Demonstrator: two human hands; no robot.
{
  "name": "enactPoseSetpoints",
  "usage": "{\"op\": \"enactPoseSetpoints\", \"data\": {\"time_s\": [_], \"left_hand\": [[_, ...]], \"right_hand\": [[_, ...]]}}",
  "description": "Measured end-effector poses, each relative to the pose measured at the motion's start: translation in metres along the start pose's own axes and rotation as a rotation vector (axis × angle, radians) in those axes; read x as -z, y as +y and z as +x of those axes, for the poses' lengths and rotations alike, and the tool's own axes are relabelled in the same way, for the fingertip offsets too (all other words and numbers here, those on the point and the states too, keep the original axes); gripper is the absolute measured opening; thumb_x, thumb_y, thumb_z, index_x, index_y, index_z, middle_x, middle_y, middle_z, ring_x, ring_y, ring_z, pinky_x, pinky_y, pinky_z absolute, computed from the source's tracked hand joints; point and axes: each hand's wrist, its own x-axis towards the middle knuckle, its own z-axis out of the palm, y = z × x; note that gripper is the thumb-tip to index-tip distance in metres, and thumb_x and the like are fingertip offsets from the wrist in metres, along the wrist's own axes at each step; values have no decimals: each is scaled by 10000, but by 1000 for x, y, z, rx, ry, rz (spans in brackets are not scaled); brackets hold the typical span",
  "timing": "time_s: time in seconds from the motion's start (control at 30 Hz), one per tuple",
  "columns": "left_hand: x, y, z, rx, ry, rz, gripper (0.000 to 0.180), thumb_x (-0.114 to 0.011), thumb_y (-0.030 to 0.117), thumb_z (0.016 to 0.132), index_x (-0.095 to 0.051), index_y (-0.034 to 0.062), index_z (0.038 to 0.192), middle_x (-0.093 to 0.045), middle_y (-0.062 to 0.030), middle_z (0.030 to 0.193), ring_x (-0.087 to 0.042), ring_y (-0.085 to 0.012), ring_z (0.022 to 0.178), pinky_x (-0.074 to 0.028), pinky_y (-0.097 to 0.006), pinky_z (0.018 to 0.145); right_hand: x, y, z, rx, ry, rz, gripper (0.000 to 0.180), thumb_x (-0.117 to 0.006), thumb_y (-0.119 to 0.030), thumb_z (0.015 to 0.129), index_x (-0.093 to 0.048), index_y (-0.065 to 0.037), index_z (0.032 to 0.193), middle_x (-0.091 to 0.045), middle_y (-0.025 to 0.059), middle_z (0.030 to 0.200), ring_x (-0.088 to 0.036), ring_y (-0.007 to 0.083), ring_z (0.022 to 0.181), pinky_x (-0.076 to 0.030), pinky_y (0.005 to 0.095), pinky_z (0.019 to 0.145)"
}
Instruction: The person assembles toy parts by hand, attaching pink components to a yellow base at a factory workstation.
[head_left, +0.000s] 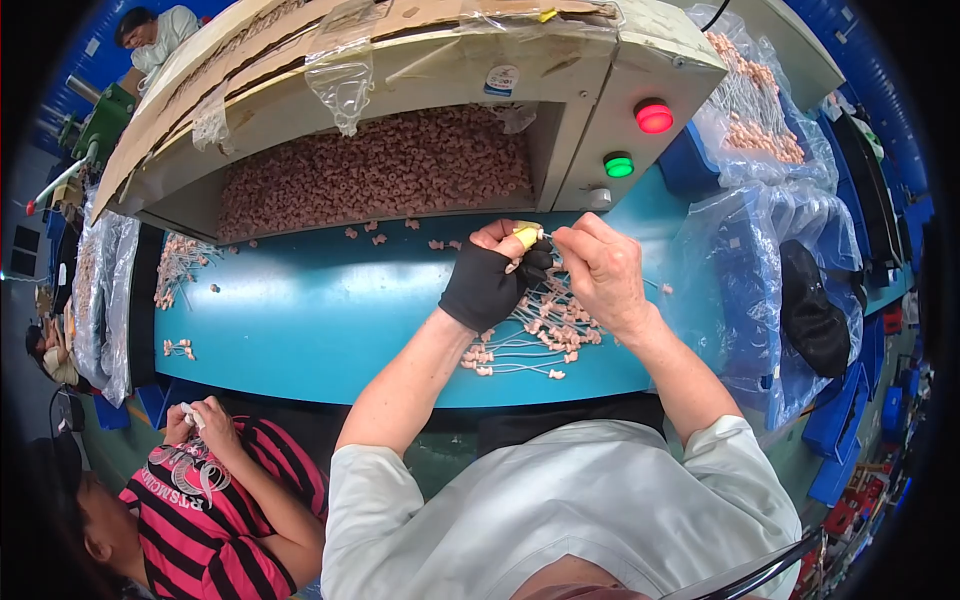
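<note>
My left hand (492, 278) wears a black fingerless glove and has a yellow cover on one finger. Its fingers are closed round a small pink plastic piece (514, 265), mostly hidden by the grip. Close against its fingertips, my bare right hand (607, 268) is pinched; what sits between its fingers is too small to make out. Under and just in front of both hands lies a loose pile of thin pale cords with pink pieces on their ends (548, 330), spread over the blue-green work surface (300, 330).
A machine housing (580, 110) with a red light (654, 116) and a green light (619, 164) stands ahead, with many loose pink pieces (380, 165) inside its opening. Plastic-lined blue bins (740, 300) stand right. A co-worker in a striped shirt (215, 510) sits left.
</note>
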Motion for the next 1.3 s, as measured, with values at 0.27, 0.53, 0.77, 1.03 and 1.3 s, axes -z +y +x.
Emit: {"op": "enactPoseSetpoints", "data": {"time_s": [0.27, 0.53, 0.77, 1.03, 1.3], "left_hand": [[-2, 12, 3, -80, 50, 306, 210, -526, 122, 938, -625, -2, 1076, -640, -29, 855, -595, -88, 778, -492, -243, 701], [41, -3, 20, -571, 126, 1059, 238, -502, -27, 912, -579, -77, 1132, -611, -164, 1166, -600, -193, 1026, -487, -281, 878], [25, -3, 15, -650, 184, 1014, 258, -697, -22, 789, -626, -34, 1038, -627, -73, 954, -558, -117, 784, -469, -214, 727], [21, 2, 15, -427, 30, 807, 242, -550, -41, 893, -590, -86, 1128, -649, -130, 1094, -634, -168, 958, -481, -241, 865], [17, 2, 9, 25, -14, -190, 272, -491, 62, 950, -545, -22, 1203, -647, -128, 1049, -652, -215, 983, -522, -295, 880]], "right_hand": [[0, 4, -19, -136, 25, 162, 102, -641, 2, 789, -654, -22, 887, -562, 123, 757, -603, 316, 666, -487, 389, 563], [23, -16, -50, 98, -202, -63, 181, -667, -55, 723, -622, -81, 897, -572, 48, 908, -545, 251, 925, -410, 387, 786], [40, 48, -57, -111, -174, -540, 76, -570, -47, 740, -626, -48, 791, -555, 86, 819, -537, 253, 839, -421, 376, 728], [36, 59, -45, -96, -58, -412, 53, -559, -10, 848, -552, -4, 900, -573, 124, 855, -563, 245, 738, -459, 353, 659], [34, 22, -14, -696, -93, 621, 59, -542, -40, 920, -543, 5, 957, -586, 94, 764, -525, 117, 598, -436, 262, 537]]}}
